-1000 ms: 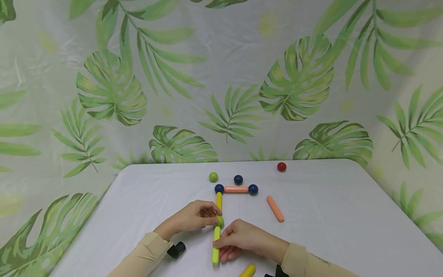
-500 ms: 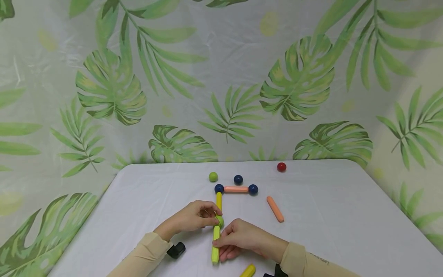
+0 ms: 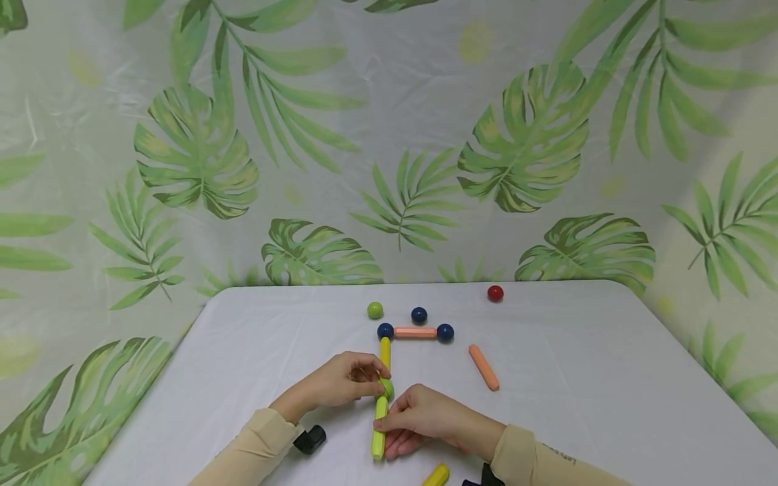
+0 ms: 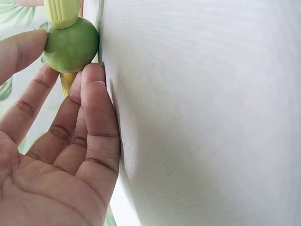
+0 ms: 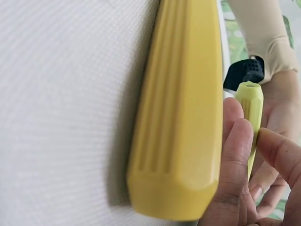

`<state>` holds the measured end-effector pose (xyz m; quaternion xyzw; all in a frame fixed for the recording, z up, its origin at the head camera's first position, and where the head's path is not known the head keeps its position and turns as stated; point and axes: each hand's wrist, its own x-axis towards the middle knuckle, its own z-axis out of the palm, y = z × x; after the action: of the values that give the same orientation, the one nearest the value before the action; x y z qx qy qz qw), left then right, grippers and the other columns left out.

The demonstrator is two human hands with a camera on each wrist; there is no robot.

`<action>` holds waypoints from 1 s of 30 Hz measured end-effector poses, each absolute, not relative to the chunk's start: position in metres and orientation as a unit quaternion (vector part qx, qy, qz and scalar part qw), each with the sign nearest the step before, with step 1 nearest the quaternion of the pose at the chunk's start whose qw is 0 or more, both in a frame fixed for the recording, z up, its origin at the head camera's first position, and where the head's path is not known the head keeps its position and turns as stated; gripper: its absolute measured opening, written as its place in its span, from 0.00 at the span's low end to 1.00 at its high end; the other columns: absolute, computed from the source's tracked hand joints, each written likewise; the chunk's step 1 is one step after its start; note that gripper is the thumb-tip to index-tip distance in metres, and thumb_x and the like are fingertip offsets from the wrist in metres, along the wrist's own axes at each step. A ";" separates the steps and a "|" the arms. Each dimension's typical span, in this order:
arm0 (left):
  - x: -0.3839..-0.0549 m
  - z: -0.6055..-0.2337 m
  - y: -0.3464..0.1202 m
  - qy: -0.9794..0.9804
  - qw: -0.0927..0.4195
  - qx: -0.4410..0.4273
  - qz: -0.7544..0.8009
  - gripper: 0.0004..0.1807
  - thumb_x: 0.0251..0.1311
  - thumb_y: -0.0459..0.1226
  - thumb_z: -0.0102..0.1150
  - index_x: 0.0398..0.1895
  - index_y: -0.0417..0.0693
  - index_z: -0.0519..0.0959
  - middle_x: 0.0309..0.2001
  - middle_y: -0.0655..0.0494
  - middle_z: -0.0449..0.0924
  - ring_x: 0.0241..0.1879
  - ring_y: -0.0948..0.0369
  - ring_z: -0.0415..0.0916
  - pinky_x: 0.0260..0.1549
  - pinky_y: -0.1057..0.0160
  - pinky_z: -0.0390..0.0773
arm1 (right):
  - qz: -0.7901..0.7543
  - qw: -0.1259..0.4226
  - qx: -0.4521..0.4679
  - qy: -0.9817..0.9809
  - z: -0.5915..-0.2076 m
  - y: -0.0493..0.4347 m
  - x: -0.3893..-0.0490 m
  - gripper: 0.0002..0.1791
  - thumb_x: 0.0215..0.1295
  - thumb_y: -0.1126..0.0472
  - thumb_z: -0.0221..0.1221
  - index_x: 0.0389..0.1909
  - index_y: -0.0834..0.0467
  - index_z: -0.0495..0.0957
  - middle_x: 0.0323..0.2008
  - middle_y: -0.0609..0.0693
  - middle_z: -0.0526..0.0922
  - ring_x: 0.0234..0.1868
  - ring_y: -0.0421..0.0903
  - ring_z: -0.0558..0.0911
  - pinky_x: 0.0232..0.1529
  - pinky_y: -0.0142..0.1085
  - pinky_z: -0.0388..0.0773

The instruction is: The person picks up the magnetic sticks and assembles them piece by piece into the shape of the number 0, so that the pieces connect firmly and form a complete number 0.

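Observation:
My left hand (image 3: 340, 381) pinches a green ball (image 4: 73, 44) between thumb and fingers. A yellow stick (image 3: 385, 352) runs from that ball to a dark blue ball (image 3: 385, 331) farther back. On the near side, a yellow-green stick (image 3: 379, 442) meets the green ball end-on, and my right hand (image 3: 434, 418) holds it between thumb and fingers. From the blue corner ball, an orange stick (image 3: 415, 333) leads right to a second blue ball (image 3: 445, 333). In the left wrist view the yellow-green stick's ridged end sits against the green ball.
A loose yellow stick (image 3: 435, 475) lies by the right wrist, large in the right wrist view (image 5: 178, 117). Another orange stick (image 3: 483, 367) lies to the right. Loose green (image 3: 375, 310), blue (image 3: 419, 315) and red (image 3: 495, 293) balls sit toward the back of the white table (image 3: 577, 378).
The yellow-green stick's near end has shifted very slightly away from the viewer, toward the green ball. Both hands keep their holds almost unmoved.

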<state>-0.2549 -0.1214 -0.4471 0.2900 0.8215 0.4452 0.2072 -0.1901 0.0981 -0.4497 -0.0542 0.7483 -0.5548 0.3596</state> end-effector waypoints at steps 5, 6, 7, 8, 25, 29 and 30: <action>-0.255 -0.446 -0.121 0.826 0.204 0.290 0.439 0.10 0.69 0.39 0.72 0.51 0.50 0.87 0.40 0.57 0.85 0.38 0.62 0.79 0.36 0.69 0.78 | -0.552 0.365 -0.054 0.748 -0.450 0.098 -0.191 0.14 0.73 0.51 0.69 0.38 0.59 0.89 0.27 0.49 0.92 0.25 0.35 0.88 0.28 0.23 0.82; -0.254 -0.446 -0.121 0.827 0.202 0.288 0.438 0.10 0.69 0.39 0.72 0.51 0.50 0.87 0.40 0.57 0.85 0.38 0.61 0.80 0.37 0.69 0.79 | -0.551 0.366 -0.055 0.748 -0.450 0.098 -0.192 0.14 0.73 0.51 0.69 0.38 0.60 0.89 0.27 0.49 0.92 0.25 0.35 0.88 0.28 0.23 0.82; -0.254 -0.446 -0.121 0.828 0.202 0.287 0.437 0.10 0.69 0.39 0.72 0.51 0.50 0.87 0.40 0.57 0.85 0.39 0.61 0.80 0.38 0.69 0.78 | -0.551 0.368 -0.056 0.747 -0.450 0.098 -0.192 0.14 0.74 0.51 0.69 0.38 0.60 0.89 0.27 0.49 0.92 0.25 0.35 0.88 0.28 0.23 0.81; -0.254 -0.446 -0.121 0.830 0.200 0.286 0.436 0.10 0.69 0.39 0.72 0.51 0.50 0.87 0.40 0.58 0.85 0.39 0.61 0.80 0.38 0.69 0.79 | -0.550 0.368 -0.058 0.747 -0.450 0.098 -0.192 0.14 0.74 0.51 0.68 0.38 0.60 0.89 0.27 0.49 0.91 0.25 0.35 0.88 0.28 0.23 0.81; -0.250 -0.444 -0.120 0.834 0.189 0.277 0.439 0.11 0.66 0.39 0.75 0.50 0.50 0.87 0.39 0.57 0.84 0.37 0.63 0.79 0.38 0.70 0.77 | -0.541 0.376 -0.074 0.749 -0.449 0.101 -0.192 0.15 0.76 0.51 0.66 0.37 0.60 0.89 0.25 0.46 0.90 0.24 0.33 0.87 0.27 0.21 0.80; -0.248 -0.444 -0.119 0.833 0.184 0.280 0.440 0.12 0.66 0.38 0.75 0.49 0.49 0.87 0.39 0.56 0.84 0.36 0.63 0.78 0.35 0.70 0.77 | -0.540 0.369 -0.079 0.752 -0.450 0.101 -0.191 0.15 0.76 0.51 0.66 0.37 0.59 0.89 0.25 0.46 0.89 0.23 0.33 0.86 0.27 0.21 0.80; -0.248 -0.444 -0.118 0.834 0.183 0.279 0.440 0.11 0.66 0.38 0.75 0.49 0.49 0.87 0.39 0.55 0.84 0.36 0.63 0.78 0.35 0.70 0.77 | -0.540 0.368 -0.080 0.752 -0.450 0.101 -0.191 0.15 0.76 0.51 0.66 0.37 0.59 0.89 0.24 0.46 0.89 0.23 0.33 0.86 0.27 0.21 0.80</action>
<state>-0.2483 -0.1185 -0.4437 0.2791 0.8336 0.4402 0.1831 -0.1910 0.1012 -0.4496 -0.0797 0.7523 -0.5403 0.3684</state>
